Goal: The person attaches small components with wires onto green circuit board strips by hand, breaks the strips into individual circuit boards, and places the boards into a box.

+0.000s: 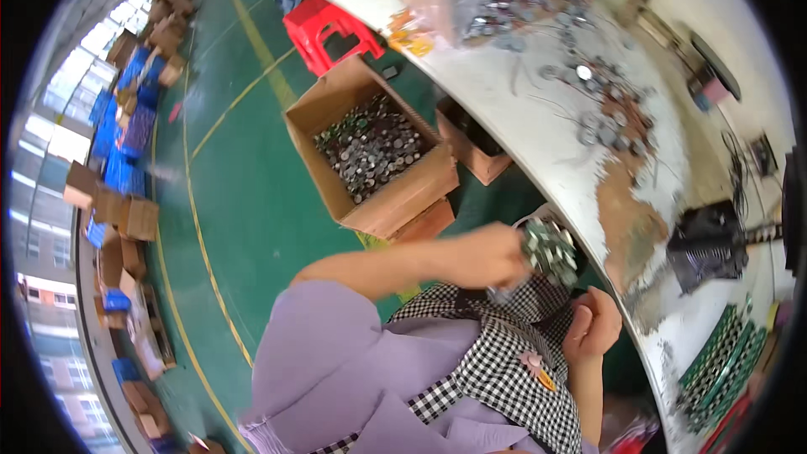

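Observation:
My left hand (494,254) reaches across in front of me, smeared by motion. Its fingers look curled, but I cannot see whether anything is in them. Right beside it is a heap of small shiny silver and greenish pieces (551,250) in a container with a pale rim (542,212), between my lap and the table edge. My right hand (595,319) is on the other side of my lap, close to the table, with fingers bent inward and thumb showing. What lies inside its curl is hidden. A black-and-white checked apron (513,353) covers my lap below both hands.
An open cardboard box (370,151) holds many small round silver parts. A red plastic stool (328,32) stands behind it. The white table (538,109) curves along my right, bearing heaps of metal parts (618,113), a black device (710,244) and green perforated strips (723,361).

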`<control>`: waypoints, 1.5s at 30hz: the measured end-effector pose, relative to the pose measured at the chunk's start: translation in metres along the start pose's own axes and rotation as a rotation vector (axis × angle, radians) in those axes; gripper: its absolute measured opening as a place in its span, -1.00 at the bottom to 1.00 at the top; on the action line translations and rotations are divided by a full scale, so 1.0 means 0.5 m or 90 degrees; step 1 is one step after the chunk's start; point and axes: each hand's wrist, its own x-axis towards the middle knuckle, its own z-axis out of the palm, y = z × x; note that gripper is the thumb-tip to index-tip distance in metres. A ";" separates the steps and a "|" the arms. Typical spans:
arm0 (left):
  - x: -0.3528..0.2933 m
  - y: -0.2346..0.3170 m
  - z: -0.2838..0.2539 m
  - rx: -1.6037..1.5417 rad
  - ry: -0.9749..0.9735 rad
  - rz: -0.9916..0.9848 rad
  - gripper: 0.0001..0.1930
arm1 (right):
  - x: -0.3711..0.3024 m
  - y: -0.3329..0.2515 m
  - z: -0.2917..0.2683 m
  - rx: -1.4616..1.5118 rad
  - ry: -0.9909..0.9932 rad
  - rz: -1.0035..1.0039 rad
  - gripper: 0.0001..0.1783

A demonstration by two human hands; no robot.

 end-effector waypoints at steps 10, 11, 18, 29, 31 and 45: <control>-0.128 -0.212 -0.398 0.759 0.346 0.014 -0.74 | -0.023 0.042 -0.007 -0.138 -0.042 0.023 -0.80; -0.127 -0.253 -0.389 0.866 0.366 -0.018 -0.68 | -0.021 0.041 -0.015 -0.170 -0.023 0.022 -0.81; -0.034 -0.044 -0.314 0.237 0.060 -0.140 -0.47 | -0.038 0.093 -0.158 -0.330 0.225 0.132 -0.71; 0.248 0.080 0.110 0.208 -0.611 0.150 -0.59 | -0.214 0.132 -0.400 -0.842 0.246 0.509 -0.81; 0.271 0.079 0.186 0.165 -0.653 0.181 -0.62 | -0.223 0.138 -0.403 -0.782 0.269 0.493 -0.85; 0.336 0.107 0.482 -0.289 -0.437 -0.270 -0.74 | -0.179 0.033 -0.306 -0.287 0.365 0.408 -0.80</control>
